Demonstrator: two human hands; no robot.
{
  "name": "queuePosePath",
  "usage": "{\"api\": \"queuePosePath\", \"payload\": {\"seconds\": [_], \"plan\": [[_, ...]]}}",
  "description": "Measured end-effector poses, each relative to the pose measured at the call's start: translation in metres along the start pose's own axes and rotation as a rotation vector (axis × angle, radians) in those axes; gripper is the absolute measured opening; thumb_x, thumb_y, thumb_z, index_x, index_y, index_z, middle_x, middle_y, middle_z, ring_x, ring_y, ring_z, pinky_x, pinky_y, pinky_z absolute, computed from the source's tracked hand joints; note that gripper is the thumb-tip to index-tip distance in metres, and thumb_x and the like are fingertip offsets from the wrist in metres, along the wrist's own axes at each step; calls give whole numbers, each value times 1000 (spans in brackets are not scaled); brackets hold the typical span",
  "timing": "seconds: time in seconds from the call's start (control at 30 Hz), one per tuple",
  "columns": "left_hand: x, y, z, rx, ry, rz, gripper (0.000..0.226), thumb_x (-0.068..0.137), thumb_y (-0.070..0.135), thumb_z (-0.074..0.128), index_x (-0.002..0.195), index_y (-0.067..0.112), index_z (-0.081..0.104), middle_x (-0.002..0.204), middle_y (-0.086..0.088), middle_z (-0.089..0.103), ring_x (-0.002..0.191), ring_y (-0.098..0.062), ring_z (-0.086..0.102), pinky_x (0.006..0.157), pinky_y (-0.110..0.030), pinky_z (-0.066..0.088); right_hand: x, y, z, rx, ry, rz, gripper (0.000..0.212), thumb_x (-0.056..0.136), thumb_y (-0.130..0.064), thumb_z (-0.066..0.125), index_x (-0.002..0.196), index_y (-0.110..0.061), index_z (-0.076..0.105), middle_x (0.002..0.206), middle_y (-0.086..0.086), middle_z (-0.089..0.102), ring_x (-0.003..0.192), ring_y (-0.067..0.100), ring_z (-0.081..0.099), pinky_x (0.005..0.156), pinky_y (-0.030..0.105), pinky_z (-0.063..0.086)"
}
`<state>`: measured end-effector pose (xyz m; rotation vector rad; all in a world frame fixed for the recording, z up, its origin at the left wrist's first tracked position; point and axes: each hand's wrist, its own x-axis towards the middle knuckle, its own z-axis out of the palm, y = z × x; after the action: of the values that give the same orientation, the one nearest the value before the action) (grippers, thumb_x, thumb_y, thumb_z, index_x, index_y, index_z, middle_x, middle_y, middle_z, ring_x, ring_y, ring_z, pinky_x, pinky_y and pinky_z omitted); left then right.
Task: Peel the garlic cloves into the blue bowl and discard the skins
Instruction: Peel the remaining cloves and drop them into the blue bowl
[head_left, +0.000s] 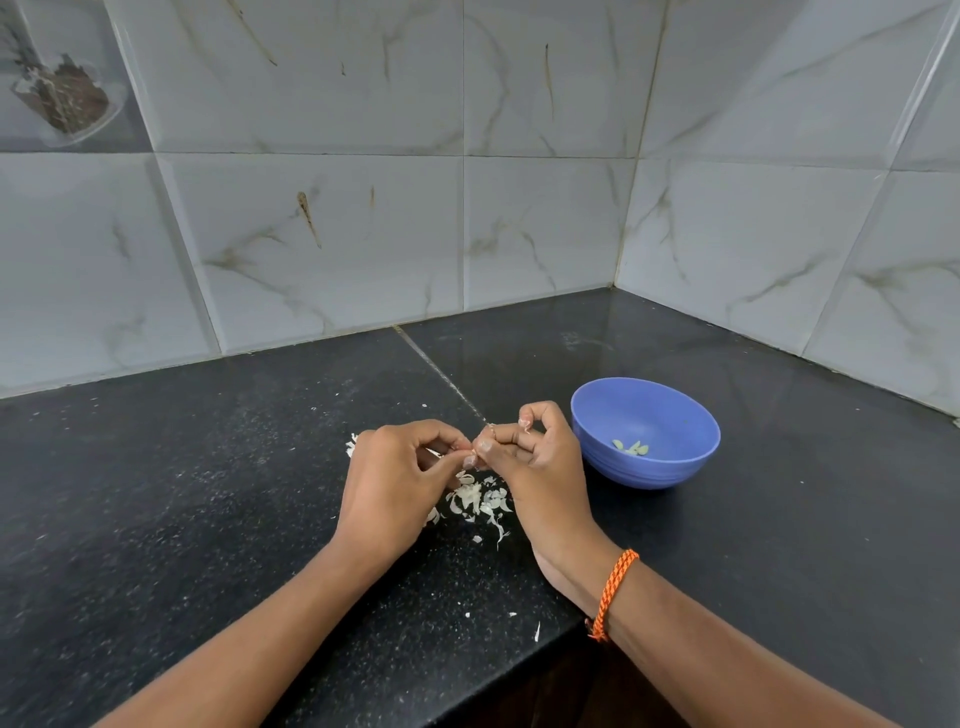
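2 hands meeting above the table (208, 493): left hand (395, 483) and right hand (540, 467), fingers (470, 460) curled, pinching a garlic clove (480, 448), barely visible. Mid-peel, by the look. Skins (478, 499) heaped beneath; blue bowl (670, 467) just right, holding peeled cloves (631, 447). Next, probably: stripping skin, dropping clove rightward. No readable writing.

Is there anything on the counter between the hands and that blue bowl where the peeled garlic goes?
Nothing visible. The round blue plastic bowl sits just beside the right hand, with only bare black stone counter between; the white skins lie under the hands.
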<state>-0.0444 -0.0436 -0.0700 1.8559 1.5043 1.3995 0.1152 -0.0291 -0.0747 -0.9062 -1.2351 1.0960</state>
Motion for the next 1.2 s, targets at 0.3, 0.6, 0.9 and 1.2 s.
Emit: {"api": "queuePosePath", "payload": {"seconds": [0.3, 0.6, 0.9, 1.2], "plan": [[-4, -1, 5, 119, 23, 75, 19, 88, 21, 89, 80, 32, 77, 68, 21, 73, 58, -5, 71, 57, -21, 55, -1, 0, 2, 7, 63, 35, 38, 98, 0, 70, 100, -15, 35, 78, 14, 77, 62, 17, 65, 72, 26, 57], [-2, -4, 2, -73, 73, 1, 18, 89, 15, 88, 88, 30, 77, 80, 10, 78, 63, -13, 77, 69, -48, 65, -3, -8, 1, -14, -11, -35, 28, 101, 5, 61, 121, -9, 46, 89, 17, 80, 82, 30, 79, 81, 34, 65], [-3, 4, -4, -235, 95, 7, 38, 90, 12, 87, 120, 33, 77, 99, 5, 79, 70, -20, 79, 71, -43, 66, -2, -18, 1, -139, -36, -125, 48, 94, 2, 75, 125, -22, 48, 94, 4, 83, 91, 21, 80, 90, 45, 65], [-5, 9, -2, -314, 112, 5, 33, 87, 8, 89, 114, 24, 78, 91, 3, 82, 83, -14, 80, 79, -22, 62, -6, -17, 0, -319, 76, -252, 51, 86, -11, 88, 118, -28, 53, 85, -9, 81, 83, 7, 78, 80, 34, 63]]}}
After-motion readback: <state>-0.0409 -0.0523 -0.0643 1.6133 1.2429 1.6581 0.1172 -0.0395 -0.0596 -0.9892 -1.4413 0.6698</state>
